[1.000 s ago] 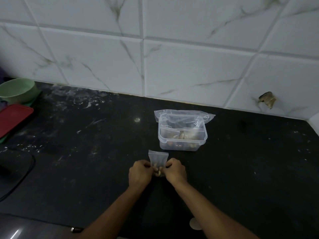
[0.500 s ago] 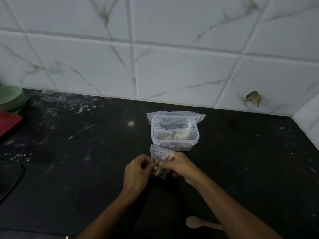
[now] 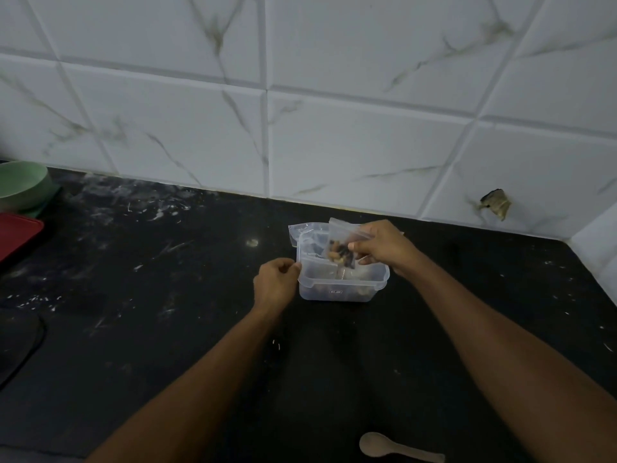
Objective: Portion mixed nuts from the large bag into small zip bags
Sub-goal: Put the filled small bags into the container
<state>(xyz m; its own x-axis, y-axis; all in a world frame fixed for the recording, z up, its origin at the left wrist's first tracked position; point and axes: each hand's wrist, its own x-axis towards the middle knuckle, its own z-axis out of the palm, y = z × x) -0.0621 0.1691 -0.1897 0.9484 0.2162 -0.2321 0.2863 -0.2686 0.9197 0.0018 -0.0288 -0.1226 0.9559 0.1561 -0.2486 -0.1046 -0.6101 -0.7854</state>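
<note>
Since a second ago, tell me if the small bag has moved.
Yes. The small bag went from in front of the clear tub to over it, away from the person, held by the right hand.

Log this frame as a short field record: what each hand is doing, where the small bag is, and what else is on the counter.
right hand: pinches small zip bag of nuts, held over the clear plastic container
left hand: fingers curled at the container's left rim; grip unclear
container: on black counter, clear plastic bag draped at its back
spoon: lies near the counter's front edge
far left: green bowl, red lid
</note>
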